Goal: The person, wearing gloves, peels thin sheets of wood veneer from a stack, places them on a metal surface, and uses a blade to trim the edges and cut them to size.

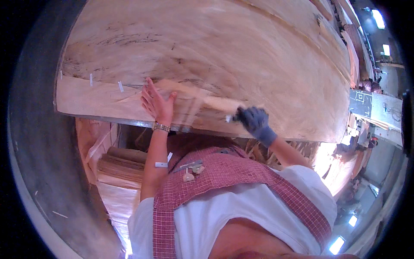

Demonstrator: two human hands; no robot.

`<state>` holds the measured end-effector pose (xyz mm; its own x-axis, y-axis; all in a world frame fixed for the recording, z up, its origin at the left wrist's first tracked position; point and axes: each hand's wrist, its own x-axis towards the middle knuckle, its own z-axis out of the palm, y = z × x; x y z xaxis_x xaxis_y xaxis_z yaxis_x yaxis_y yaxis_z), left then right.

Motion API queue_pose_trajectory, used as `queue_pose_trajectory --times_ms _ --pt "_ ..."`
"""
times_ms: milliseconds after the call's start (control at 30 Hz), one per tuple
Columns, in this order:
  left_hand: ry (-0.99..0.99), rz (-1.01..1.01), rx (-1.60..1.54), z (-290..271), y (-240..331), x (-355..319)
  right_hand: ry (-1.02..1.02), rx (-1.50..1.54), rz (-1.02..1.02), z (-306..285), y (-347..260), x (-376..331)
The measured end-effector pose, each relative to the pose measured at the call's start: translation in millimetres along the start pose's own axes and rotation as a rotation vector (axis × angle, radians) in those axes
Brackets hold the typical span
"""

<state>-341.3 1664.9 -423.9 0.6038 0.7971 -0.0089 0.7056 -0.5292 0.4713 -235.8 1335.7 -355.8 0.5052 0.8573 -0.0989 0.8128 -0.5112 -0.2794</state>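
Nearest the camera: a red checked apron (224, 172) over a white shirt. Bare left hand (156, 103), fingers spread, presses flat on the large pale wood veneer sheet (215, 47) covering the desk. Gloved right hand (255, 121) is closed around a small blurred tool at a motion-blurred loose strip of veneer (202, 101) near the sheet's front edge. Short white tape pieces (120, 86) already sit along a split at left; the patch between the hands appears unfinished. Stacked veneer (118, 166) lies below.
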Motion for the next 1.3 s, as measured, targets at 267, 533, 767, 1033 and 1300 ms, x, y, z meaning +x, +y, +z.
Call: queue_pose_trajectory --times_ms 267,533,767,1033,1300 --pt "0.020 0.077 0.033 -1.9 11.1 -2.2 -0.008 0.588 0.112 23.8 -22.8 106.7" --pt "-0.022 0.392 0.033 -53.5 -57.3 -50.9 -0.248 0.690 0.287 66.1 -34.3 182.5" --pt "-0.360 0.323 0.366 -128.6 -142.5 -129.3 -0.253 0.539 0.286 51.0 -41.6 180.2" --pt "-0.198 0.685 -0.022 -15.4 1.7 -32.4 -0.049 0.404 0.241 71.6 -44.2 179.0" --pt "-0.660 0.492 -0.189 -13.9 -1.6 25.0 -0.186 1.552 0.083 55.2 -69.0 131.1"
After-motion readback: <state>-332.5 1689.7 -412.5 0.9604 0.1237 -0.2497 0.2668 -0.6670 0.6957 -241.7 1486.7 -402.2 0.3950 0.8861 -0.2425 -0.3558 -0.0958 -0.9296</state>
